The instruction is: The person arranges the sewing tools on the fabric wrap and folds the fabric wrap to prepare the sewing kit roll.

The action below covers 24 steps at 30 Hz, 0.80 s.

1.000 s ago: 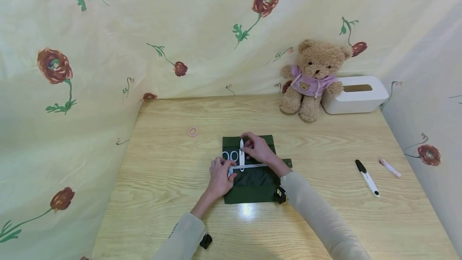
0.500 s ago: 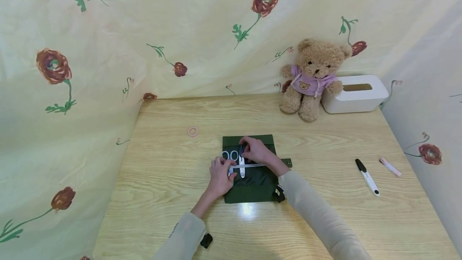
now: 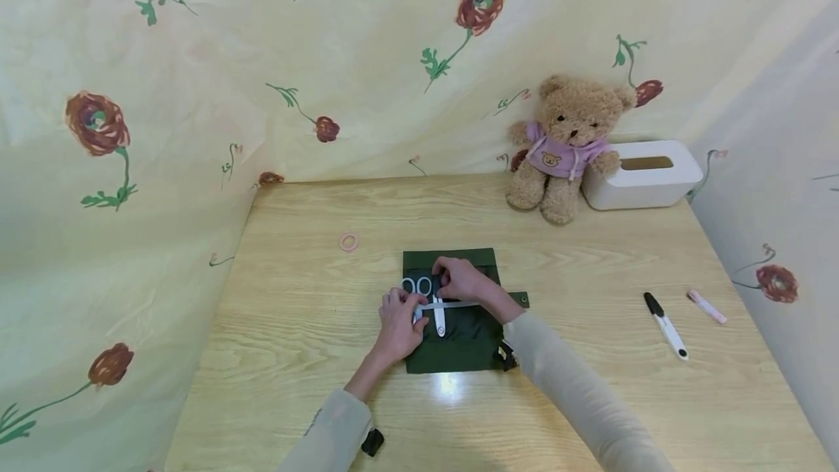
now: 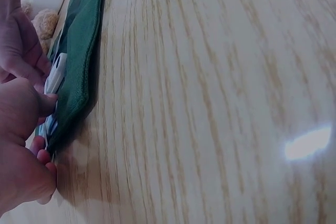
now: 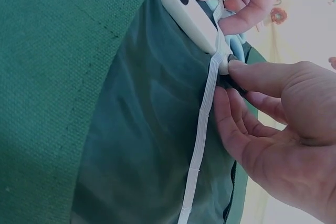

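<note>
A dark green fabric pouch (image 3: 459, 359) lies unfolded on the table, crossed by a white elastic band (image 5: 199, 145). Scissors (image 3: 417, 287) with pale ring handles sit at its left part, partly covered by my left hand (image 3: 398, 326). That hand's thumb and finger pinch the elastic beside the scissors, as the right wrist view shows. My right hand (image 3: 462, 280) pinches the dark end of a slim white-handled tool (image 5: 191, 17), which passes under the elastic. Its rounded white end, with a dark oval hole, points toward me; the dark end is mostly hidden by my fingers.
A similar black-and-white tool (image 3: 670, 333) and a small pink-and-white stick (image 3: 708, 307) lie at the right. A pink ring (image 3: 341, 242) is behind the pouch's left. At the back are a teddy bear (image 3: 567, 122) and a white tissue box (image 3: 645, 194).
The white-handled tool has slid toward me under the elastic, and my right hand has come down slightly with it. My left hand keeps its place at the band.
</note>
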Available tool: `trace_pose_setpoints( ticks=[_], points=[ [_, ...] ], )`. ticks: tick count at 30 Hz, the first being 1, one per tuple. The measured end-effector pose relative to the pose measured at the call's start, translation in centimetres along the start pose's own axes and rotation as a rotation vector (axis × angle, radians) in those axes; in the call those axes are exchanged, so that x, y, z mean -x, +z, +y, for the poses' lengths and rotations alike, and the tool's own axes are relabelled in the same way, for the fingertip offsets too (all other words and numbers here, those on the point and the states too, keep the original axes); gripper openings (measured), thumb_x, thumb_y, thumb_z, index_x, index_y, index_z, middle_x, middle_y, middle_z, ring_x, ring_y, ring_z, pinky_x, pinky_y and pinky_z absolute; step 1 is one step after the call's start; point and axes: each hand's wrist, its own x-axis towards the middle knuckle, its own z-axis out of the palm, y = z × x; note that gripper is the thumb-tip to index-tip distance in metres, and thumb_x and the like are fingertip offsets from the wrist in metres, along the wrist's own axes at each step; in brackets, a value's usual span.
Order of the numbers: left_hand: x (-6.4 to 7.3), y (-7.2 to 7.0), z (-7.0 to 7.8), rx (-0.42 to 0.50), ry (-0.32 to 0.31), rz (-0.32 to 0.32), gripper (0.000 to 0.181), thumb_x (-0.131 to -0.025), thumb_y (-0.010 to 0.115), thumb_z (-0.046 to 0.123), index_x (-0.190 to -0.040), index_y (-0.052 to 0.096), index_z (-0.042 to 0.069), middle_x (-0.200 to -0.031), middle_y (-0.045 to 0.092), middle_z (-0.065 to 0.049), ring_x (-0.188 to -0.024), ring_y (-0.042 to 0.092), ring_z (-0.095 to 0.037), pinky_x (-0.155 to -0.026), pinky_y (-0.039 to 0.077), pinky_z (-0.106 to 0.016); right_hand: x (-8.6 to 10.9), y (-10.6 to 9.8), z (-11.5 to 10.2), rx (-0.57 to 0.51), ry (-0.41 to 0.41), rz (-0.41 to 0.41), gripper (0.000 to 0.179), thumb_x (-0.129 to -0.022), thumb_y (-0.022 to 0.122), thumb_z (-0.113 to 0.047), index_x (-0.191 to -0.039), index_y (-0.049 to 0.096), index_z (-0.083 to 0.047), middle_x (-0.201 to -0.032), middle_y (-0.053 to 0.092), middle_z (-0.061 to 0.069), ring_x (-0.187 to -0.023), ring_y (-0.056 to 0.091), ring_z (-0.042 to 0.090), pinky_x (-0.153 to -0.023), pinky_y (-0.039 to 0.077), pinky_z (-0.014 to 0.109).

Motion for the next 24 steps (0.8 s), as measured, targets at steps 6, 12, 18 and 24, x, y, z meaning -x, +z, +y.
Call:
trace_pose_setpoints(
  ticks=[6,12,18,24],
  points=[
    [0.27,-0.02,-0.01,-0.003,-0.008,-0.010,0.026,-0.086,0.076,0.006,-0.108,0.064,0.012,-0.109,0.042,-0.011,-0.099,0.040,-0.030,-0.083,0.033,-0.045,0.30,0.23,0.03,0.011,-0.019,-0.008,0.033,-0.084,0.075,0.001,-0.113,0.060,0.000,-0.085,0.057,0.006,-0.074,0.054,0.019,-0.067,0.045,0.031],
    [0.33,-0.04,0.01,0.000,0.005,0.005,0.027,-0.085,0.076,0.005,-0.108,0.064,0.012,-0.109,0.043,-0.012,-0.098,0.039,-0.030,-0.081,0.033,-0.045,0.45,0.35,-0.17,0.009,-0.016,0.002,0.032,-0.084,0.076,0.002,-0.111,0.060,-0.002,-0.085,0.056,0.006,-0.074,0.053,0.019,-0.066,0.044,0.032],
    [0.39,-0.06,0.06,0.002,-0.005,0.000,0.026,-0.086,0.076,0.006,-0.108,0.064,0.012,-0.111,0.043,-0.012,-0.099,0.039,-0.030,-0.081,0.033,-0.045,0.43,0.38,-0.10,0.036,-0.027,-0.009,0.032,-0.083,0.076,0.001,-0.111,0.060,-0.002,-0.085,0.056,0.006,-0.075,0.052,0.019,-0.066,0.043,0.032],
    [0.15,-0.04,0.03,-0.002,0.001,0.011,0.026,-0.086,0.076,0.006,-0.108,0.064,0.012,-0.110,0.043,-0.012,-0.099,0.039,-0.030,-0.080,0.033,-0.044,0.32,0.22,-0.03,0.050,-0.043,-0.013,0.032,-0.082,0.077,0.001,-0.110,0.061,-0.001,-0.085,0.056,0.006,-0.075,0.052,0.019,-0.066,0.044,0.032]
  ],
)
